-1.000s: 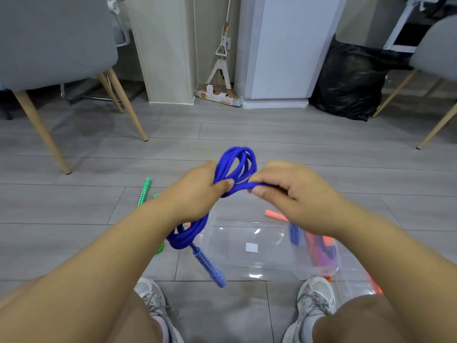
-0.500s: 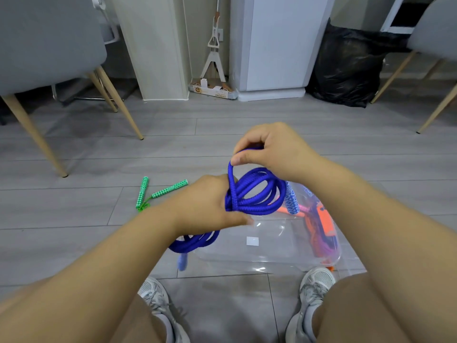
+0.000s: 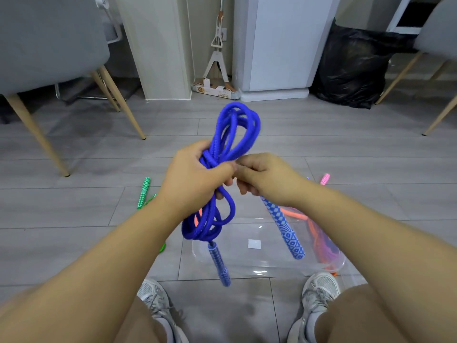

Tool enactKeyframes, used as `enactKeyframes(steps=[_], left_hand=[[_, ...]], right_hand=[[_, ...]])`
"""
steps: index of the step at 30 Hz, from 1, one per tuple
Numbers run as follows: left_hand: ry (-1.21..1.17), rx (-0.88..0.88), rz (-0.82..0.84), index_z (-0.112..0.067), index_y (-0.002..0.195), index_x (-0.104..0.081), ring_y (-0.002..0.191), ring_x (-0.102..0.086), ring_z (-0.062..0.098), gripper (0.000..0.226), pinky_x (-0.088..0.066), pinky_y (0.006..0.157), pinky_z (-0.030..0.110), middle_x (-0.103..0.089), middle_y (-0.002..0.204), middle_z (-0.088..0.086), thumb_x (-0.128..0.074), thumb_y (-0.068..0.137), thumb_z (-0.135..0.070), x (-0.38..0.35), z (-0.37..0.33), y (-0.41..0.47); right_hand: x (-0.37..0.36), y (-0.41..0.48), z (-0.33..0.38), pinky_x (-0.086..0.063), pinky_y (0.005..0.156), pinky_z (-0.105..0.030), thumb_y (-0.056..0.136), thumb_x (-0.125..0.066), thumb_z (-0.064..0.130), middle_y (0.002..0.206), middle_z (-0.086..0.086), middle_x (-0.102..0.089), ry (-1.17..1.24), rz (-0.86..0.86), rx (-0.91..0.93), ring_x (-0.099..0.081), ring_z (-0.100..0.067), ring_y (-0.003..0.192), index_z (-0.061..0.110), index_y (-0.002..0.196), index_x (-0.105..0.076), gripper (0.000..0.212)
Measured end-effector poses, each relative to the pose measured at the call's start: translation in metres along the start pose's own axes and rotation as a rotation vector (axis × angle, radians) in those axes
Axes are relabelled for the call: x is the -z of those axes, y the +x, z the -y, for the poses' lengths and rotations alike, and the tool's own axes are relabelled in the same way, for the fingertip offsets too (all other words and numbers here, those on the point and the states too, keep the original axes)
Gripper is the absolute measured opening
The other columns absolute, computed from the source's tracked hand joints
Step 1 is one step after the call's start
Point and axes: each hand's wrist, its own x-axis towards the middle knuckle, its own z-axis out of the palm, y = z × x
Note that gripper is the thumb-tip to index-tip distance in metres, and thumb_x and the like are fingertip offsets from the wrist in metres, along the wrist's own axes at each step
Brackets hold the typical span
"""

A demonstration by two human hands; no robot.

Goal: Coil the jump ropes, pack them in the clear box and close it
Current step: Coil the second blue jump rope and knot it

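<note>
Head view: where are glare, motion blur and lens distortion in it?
In the head view, small white glare streaks lie on the clear box near its front rim; the hanging handle of the blue jump rope is smeared by motion, while the left hand and right hand gripping it look sharp; the pillar and cabinet lean apart toward the top.

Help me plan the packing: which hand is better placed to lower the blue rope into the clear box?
Left, probably. The left hand grips the blue rope at the middle of its loops, above the clear box; the right hand holds only the end by one handle.
</note>
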Motion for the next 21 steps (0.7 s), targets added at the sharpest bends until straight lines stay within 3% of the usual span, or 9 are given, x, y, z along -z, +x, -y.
enactKeyframes(steps=[3,6,10,15,17,21], left_hand=[[0.014,0.029,-0.097,-0.017,0.082,-0.062,0.037,-0.048,0.011,0.003,-0.041,0.04,0.023,-0.064,0.056,-0.001,-0.064,0.084,-0.018,0.005,0.004,0.005],[0.084,0.068,-0.097,-0.015,0.082,-0.062,0.04,-0.046,0.012,0.013,-0.043,0.044,0.028,-0.062,0.056,-0.002,-0.064,0.085,-0.027,0.005,0.011,0.008],[0.145,0.11,-0.095,-0.013,0.082,-0.061,0.04,-0.042,0.008,0.02,-0.038,0.045,0.025,-0.06,0.056,-0.004,-0.061,0.087,-0.032,0.001,0.019,0.008],[0.342,0.099,-0.079,-0.017,0.079,-0.051,0.054,-0.046,0.019,0.023,-0.038,0.051,0.028,-0.061,0.07,0.007,-0.056,0.09,-0.037,0.004,0.022,0.009],[0.399,0.114,-0.018,-0.017,0.082,-0.051,0.058,-0.047,0.021,0.024,-0.039,0.055,0.032,-0.062,0.076,0.012,-0.055,0.09,-0.039,0.009,0.024,0.009],[0.489,0.151,0.154,-0.02,0.082,-0.049,0.058,-0.045,0.021,0.023,-0.04,0.058,0.035,-0.062,0.081,0.015,-0.055,0.09,-0.041,0.01,0.029,0.006]], right_hand=[[0.0,-0.007,0.007,-0.036,0.054,-0.018,0.097,-0.045,0.028,0.053,0.012,-0.053,-0.101,-0.017,0.011,-0.042,0.0,0.047,0.025,0.082,-0.063,0.024],[0.0,-0.02,0.013,-0.035,0.051,-0.01,0.098,-0.042,0.027,0.061,0.011,-0.053,-0.249,0.03,-0.009,-0.046,0.003,0.052,0.023,0.089,-0.062,0.023],[0.001,-0.035,0.021,-0.035,0.052,-0.012,0.099,-0.039,0.028,0.071,0.008,-0.054,-0.376,0.058,-0.051,-0.045,-0.005,0.06,0.019,0.096,-0.061,0.025],[0.001,-0.052,0.024,-0.039,0.052,-0.012,0.096,-0.044,0.031,0.075,0.007,-0.06,-0.419,0.099,-0.053,-0.051,-0.007,0.063,0.019,0.088,-0.057,0.02],[0.004,-0.055,0.025,-0.039,0.055,-0.016,0.096,-0.042,0.033,0.08,0.002,-0.061,-0.494,0.105,-0.041,-0.048,-0.011,0.064,0.019,0.086,-0.055,0.021],[0.003,-0.049,0.022,-0.044,0.079,-0.037,0.098,-0.039,0.031,0.092,0.001,-0.057,-0.682,0.094,0.093,-0.05,-0.02,0.085,0.015,0.099,-0.056,0.024]])
